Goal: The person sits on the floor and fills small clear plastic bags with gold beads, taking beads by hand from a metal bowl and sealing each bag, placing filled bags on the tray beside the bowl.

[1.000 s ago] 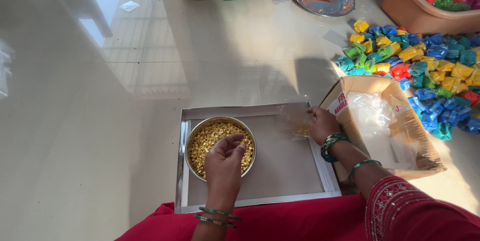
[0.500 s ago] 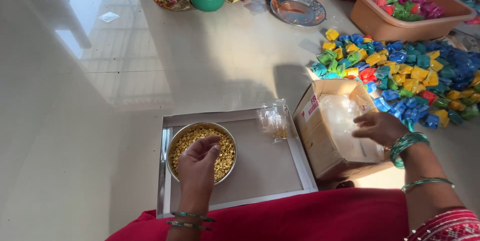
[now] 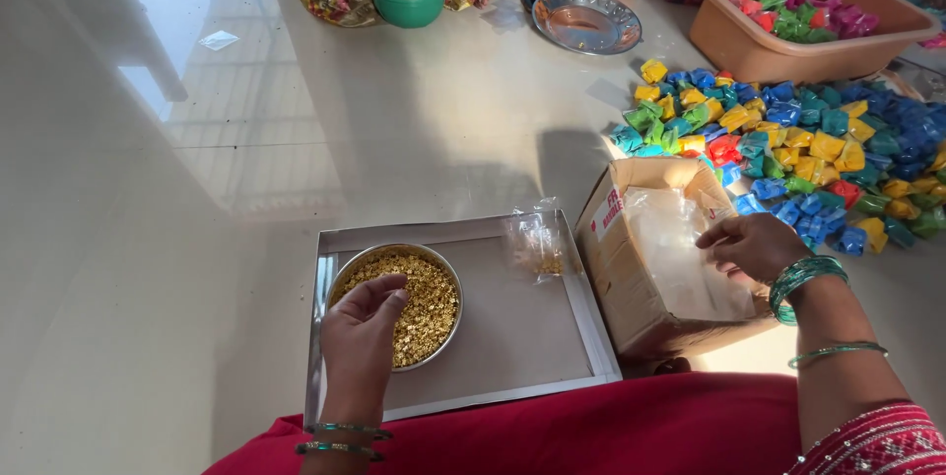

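We have one small clear packet (image 3: 537, 246) part-filled, lying on the metal tray (image 3: 512, 337) beyond our left hand (image 3: 360, 332), whose curled fingers dip into the steel bowl (image 3: 448, 322) of gold beads (image 3: 426, 305). Our right hand (image 3: 754, 243) rests open on crinkly plastic bags (image 3: 680, 248) inside the cardboard box (image 3: 616, 258). Glossy coloured packets (image 3: 788, 140) lie piled beyond it.

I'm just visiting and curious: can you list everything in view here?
bowl: one, steel, full of golden bits, on the tray's left
tray: one, steel, on the floor, near edge
bag: one, clear, few golden bits, tray's far right corner
box: one, brown cardboard, clear bags inside, right of tray
packets: many, blue, yellow, green, red, heaped beyond the box
tubs: two, orange, top right
plate: one, steel, top centre
green bowl: one, another person's hands in it
left hand: in the golden bits
right hand: over the box
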